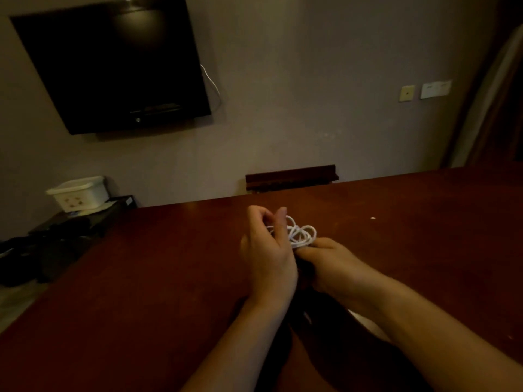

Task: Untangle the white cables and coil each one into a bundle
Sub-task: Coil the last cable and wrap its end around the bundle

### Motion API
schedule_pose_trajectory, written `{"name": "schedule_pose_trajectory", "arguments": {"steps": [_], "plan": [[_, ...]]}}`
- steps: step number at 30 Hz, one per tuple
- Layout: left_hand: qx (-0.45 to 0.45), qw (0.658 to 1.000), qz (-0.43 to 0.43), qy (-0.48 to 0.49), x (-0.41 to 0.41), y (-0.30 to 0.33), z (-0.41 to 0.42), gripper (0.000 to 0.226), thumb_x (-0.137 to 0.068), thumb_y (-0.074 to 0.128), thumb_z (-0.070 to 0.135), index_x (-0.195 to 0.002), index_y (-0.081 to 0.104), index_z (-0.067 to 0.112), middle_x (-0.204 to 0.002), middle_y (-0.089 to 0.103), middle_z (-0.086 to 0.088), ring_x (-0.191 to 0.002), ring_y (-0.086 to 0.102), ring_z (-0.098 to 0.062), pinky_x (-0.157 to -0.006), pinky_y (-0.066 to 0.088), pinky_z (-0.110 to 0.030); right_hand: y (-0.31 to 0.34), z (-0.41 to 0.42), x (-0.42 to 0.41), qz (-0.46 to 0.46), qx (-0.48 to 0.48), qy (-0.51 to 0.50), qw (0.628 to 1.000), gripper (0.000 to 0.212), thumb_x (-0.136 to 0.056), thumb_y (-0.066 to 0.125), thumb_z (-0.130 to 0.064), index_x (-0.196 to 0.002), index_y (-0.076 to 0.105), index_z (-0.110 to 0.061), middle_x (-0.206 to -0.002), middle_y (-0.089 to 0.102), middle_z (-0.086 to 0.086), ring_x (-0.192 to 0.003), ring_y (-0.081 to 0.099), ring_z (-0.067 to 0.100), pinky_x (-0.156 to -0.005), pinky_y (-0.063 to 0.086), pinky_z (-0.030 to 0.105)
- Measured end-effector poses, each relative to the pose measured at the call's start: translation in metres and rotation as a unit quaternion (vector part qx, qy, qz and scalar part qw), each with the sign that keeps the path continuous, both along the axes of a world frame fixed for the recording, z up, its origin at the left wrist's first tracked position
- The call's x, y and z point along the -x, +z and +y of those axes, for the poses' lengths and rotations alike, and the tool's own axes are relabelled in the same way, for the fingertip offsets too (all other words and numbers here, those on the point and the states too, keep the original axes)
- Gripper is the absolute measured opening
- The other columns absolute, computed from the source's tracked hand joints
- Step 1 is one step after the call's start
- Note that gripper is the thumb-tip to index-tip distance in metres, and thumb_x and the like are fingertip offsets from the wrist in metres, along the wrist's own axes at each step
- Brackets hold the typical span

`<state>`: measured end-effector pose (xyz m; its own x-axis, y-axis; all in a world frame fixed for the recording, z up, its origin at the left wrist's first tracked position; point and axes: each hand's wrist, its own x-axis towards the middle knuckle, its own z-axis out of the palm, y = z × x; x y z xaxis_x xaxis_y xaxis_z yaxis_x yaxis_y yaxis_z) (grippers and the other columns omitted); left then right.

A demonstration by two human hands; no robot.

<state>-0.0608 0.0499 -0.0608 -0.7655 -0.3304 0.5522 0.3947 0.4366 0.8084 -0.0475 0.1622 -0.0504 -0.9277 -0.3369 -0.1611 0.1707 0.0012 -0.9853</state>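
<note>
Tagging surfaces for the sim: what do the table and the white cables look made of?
Table: looks like dark reddish wood or veneer, semi-gloss; a faint sheen shows near its far edge. White cables: likely plastic- or rubber-jacketed, smooth, bending into soft loops between the left hand and right hand. Dim light, so tentative.

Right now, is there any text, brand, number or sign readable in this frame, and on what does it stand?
None can be read.
TV: a small mark on the lower bezel, too dim and blurred to read.
White box: a faint pattern on its front, no legible letters.
Wall plates: no readable marking.
Cables, held in the left hand and right hand: no print visible.
</note>
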Motion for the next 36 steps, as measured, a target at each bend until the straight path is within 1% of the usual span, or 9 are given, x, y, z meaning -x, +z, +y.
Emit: {"name": "schedule_pose_trajectory", "arguments": {"steps": [5,9,13,17,20,25,28,31,36], "plan": [[0.121,0.986,0.004,-0.112,0.007,-0.009,-0.006,0.034,-0.102,0.054,0.05,-0.107,0.071,0.022,-0.099,0.065,0.01,-0.091,0.062,0.0,-0.072,0.047,-0.01,-0.001,0.006,0.003,-0.001,0.062,-0.107,0.992,0.022,-0.108,0.05,-0.015,-0.113,0.072,-0.013,-0.108,0.074,0.018,-0.093,0.069,0.031,-0.077,0.057,0.037],[0.028,0.984,-0.015,-0.174,0.008,-0.005,-0.007,0.02,-0.098,0.067,0.044,-0.101,0.072,0.025,-0.092,0.072,0.011,-0.086,0.068,-0.002,-0.068,0.052,-0.017,-0.006,0.012,0.008,0.092,0.012,-0.189,0.978,0.013,-0.103,0.062,-0.019,-0.114,0.068,-0.021,-0.107,0.075,0.008,-0.097,0.075,0.028,-0.08,0.064,0.041],[-0.094,0.967,-0.086,-0.22,0.008,-0.002,-0.006,0.021,-0.108,0.055,0.033,-0.1,0.069,0.019,-0.085,0.072,0.007,-0.065,0.061,-0.003,-0.053,0.045,-0.018,-0.005,0.019,0.012,0.251,-0.114,-0.228,0.934,0.02,-0.097,0.068,-0.016,-0.108,0.068,-0.033,-0.104,0.073,-0.008,-0.092,0.072,0.008,-0.076,0.062,0.03],[-0.202,0.943,-0.108,-0.243,0.011,0.0,-0.009,0.028,-0.111,0.049,0.026,-0.098,0.069,0.011,-0.08,0.068,-0.004,-0.052,0.049,-0.005,-0.046,0.037,-0.021,-0.003,0.025,0.014,0.246,-0.052,-0.21,0.945,0.024,-0.098,0.066,-0.016,-0.109,0.072,-0.036,-0.103,0.075,-0.012,-0.092,0.072,0.004,-0.069,0.059,0.022],[-0.227,0.942,-0.1,-0.225,0.007,0.006,-0.005,0.018,-0.11,0.051,0.026,-0.105,0.061,0.011,-0.086,0.07,-0.007,-0.05,0.054,-0.005,-0.045,0.04,-0.02,-0.009,0.022,0.011,0.262,-0.133,-0.177,0.939,0.026,-0.1,0.065,-0.016,-0.112,0.07,-0.038,-0.107,0.075,-0.012,-0.089,0.071,0.001,-0.067,0.058,0.02],[-0.005,0.999,-0.015,-0.046,-0.001,-0.002,-0.006,0.014,-0.108,0.052,0.039,-0.103,0.046,0.028,-0.087,0.065,0.007,-0.073,0.068,-0.001,-0.053,0.053,-0.02,-0.019,-0.004,0.0,0.273,-0.235,-0.152,0.92,0.018,-0.102,0.062,-0.019,-0.093,0.076,-0.027,-0.082,0.076,-0.007,-0.072,0.073,0.01,-0.07,0.064,0.042],[0.05,0.999,-0.007,0.019,0.007,-0.004,-0.015,0.016,-0.107,0.053,0.042,-0.103,0.041,0.032,-0.081,0.062,0.008,-0.068,0.065,-0.005,-0.051,0.056,-0.032,-0.013,-0.004,-0.004,0.308,-0.224,-0.197,0.904,0.017,-0.101,0.066,-0.023,-0.097,0.067,-0.04,-0.082,0.072,-0.014,-0.07,0.071,0.002,-0.061,0.062,0.026],[0.102,0.993,-0.036,0.046,0.011,-0.007,-0.016,0.016,-0.107,0.052,0.043,-0.101,0.041,0.032,-0.084,0.06,0.007,-0.073,0.063,-0.011,-0.057,0.058,-0.044,-0.015,0.001,-0.006,0.341,-0.232,-0.19,0.891,0.024,-0.096,0.071,-0.027,-0.107,0.056,-0.042,-0.092,0.065,-0.021,-0.078,0.069,-0.007,-0.068,0.061,0.016],[0.157,0.985,-0.004,0.071,0.014,-0.009,-0.014,0.016,-0.105,0.058,0.037,-0.095,0.053,0.025,-0.083,0.057,0.01,-0.075,0.058,-0.008,-0.06,0.055,-0.034,-0.018,0.005,-0.003,0.483,-0.3,-0.182,0.802,0.021,-0.094,0.072,-0.025,-0.114,0.071,-0.025,-0.1,0.073,-0.016,-0.078,0.06,-0.014,-0.073,0.054,0.006]]}}
